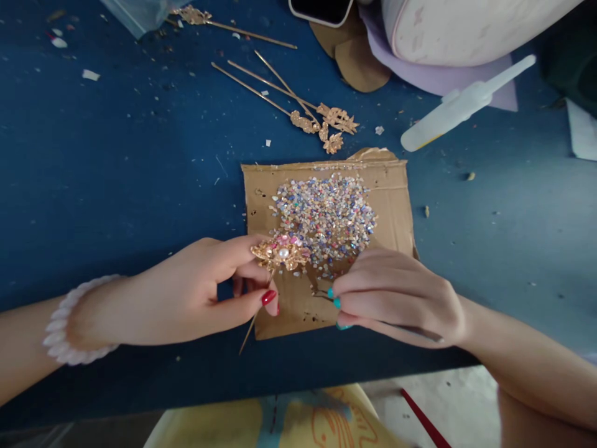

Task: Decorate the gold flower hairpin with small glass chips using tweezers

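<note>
A gold hairpin point(284, 252) with a pearl and pink pieces on its ornate head is pinched in my left hand point(186, 292), its thin stem pointing down toward me. My right hand point(396, 295) is closed around metal tweezers point(321, 294); their tips are just right of the hairpin, over the cardboard. Whether the tips hold a chip is too small to tell. Small multicoloured stone chips point(326, 208) lie spread in a heap on the cardboard piece point(280, 317), beyond both hands.
Several more gold hairpins point(333, 121) lie beyond the cardboard, some crossed. A translucent applicator bottle point(448, 118) rests at the right. At the far edge are a phone point(321, 7), brown rounded pieces point(361, 65), a pale round case point(448, 31) and a plastic bag point(140, 15).
</note>
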`<state>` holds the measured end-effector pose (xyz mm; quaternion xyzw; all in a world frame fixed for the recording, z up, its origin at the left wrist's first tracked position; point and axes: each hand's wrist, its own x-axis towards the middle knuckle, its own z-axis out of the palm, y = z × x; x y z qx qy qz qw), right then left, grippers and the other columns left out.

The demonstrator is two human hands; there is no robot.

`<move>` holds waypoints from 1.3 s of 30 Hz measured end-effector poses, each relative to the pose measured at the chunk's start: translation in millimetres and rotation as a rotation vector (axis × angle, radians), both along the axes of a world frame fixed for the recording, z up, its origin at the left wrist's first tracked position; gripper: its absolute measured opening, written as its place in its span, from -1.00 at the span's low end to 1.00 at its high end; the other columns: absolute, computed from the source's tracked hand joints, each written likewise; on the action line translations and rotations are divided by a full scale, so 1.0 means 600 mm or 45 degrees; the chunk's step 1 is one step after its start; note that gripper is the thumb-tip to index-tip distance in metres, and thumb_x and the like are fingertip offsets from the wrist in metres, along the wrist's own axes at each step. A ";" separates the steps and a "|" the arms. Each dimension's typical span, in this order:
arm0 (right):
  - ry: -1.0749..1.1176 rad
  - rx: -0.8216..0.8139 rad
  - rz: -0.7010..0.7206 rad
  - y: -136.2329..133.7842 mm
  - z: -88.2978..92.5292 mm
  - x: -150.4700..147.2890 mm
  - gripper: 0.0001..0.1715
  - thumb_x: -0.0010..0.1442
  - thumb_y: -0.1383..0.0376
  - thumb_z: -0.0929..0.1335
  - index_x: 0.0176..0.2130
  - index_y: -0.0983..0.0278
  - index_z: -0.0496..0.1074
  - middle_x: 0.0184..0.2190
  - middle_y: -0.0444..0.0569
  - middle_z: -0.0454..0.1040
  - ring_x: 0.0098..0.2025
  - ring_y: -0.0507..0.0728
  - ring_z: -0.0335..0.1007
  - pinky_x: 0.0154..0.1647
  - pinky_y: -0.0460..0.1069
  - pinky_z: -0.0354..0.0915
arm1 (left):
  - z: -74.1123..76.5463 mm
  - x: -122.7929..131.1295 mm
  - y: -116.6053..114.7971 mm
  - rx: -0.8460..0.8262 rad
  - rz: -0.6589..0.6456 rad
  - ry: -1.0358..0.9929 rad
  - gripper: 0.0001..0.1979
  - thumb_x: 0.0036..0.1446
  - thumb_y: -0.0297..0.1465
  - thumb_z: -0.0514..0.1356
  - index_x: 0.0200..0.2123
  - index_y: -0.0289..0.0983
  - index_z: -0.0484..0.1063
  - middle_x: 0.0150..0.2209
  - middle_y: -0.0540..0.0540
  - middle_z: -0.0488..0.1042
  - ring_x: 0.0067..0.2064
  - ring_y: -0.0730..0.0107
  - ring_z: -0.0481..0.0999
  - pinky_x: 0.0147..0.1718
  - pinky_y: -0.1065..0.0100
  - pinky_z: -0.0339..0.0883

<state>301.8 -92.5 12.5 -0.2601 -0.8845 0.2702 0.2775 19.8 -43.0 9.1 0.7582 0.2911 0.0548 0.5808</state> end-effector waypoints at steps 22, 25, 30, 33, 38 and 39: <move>0.037 -0.087 -0.014 -0.003 -0.001 -0.001 -0.95 0.39 0.40 0.35 -0.20 0.34 0.43 -0.29 0.03 0.62 -0.29 0.02 0.54 -0.21 -0.03 0.44 | -0.002 -0.001 0.001 0.040 -0.025 -0.041 -0.77 0.33 -0.46 0.08 -0.27 -0.24 0.55 -0.33 0.04 0.65 -0.32 0.53 0.59 -0.54 0.66 0.31; 0.035 -0.081 -0.010 -0.002 0.001 -0.001 -0.92 0.40 0.40 0.34 -0.20 0.34 0.43 -0.30 0.03 0.62 -0.29 0.03 0.55 -0.21 -0.03 0.45 | -0.005 -0.001 0.000 0.032 -0.027 -0.046 -0.79 0.32 -0.45 0.09 -0.29 -0.26 0.53 -0.34 0.02 0.66 -0.35 0.53 0.59 -0.56 0.66 0.30; 0.060 -0.035 -0.046 0.001 0.007 0.004 -0.92 0.40 0.38 0.34 -0.21 0.33 0.43 -0.32 0.00 0.61 -0.29 0.02 0.55 -0.22 -0.05 0.48 | -0.006 0.000 -0.001 -0.012 0.009 -0.027 -0.75 0.29 -0.46 0.10 -0.03 -0.27 0.50 -0.35 0.01 0.66 -0.37 0.48 0.61 -0.62 0.62 0.26; 0.075 -0.014 -0.081 0.002 0.007 0.006 -0.95 0.38 0.39 0.36 -0.21 0.33 0.44 -0.34 0.00 0.59 -0.28 0.02 0.54 -0.21 -0.04 0.50 | -0.005 0.002 -0.001 -0.022 0.034 -0.007 -0.68 0.28 -0.46 0.11 0.08 -0.28 0.45 -0.32 -0.02 0.68 -0.42 0.46 0.62 -0.66 0.59 0.23; 0.085 0.008 -0.074 0.003 -0.005 -0.003 -0.96 0.34 0.41 0.40 -0.22 0.36 0.44 -0.35 0.01 0.60 -0.28 0.05 0.56 -0.24 -0.03 0.48 | -0.004 0.005 0.000 -0.010 0.035 -0.022 -0.59 0.27 -0.49 0.10 0.18 -0.27 0.35 -0.33 0.03 0.70 -0.46 0.50 0.59 -0.63 0.58 0.26; 0.088 0.009 -0.075 0.003 -0.008 -0.005 -0.96 0.34 0.41 0.40 -0.22 0.36 0.45 -0.35 0.01 0.60 -0.29 0.05 0.56 -0.25 -0.03 0.47 | -0.004 0.005 0.000 -0.013 0.033 -0.021 -0.59 0.27 -0.49 0.11 0.18 -0.27 0.36 -0.33 0.03 0.70 -0.45 0.49 0.60 -0.62 0.58 0.27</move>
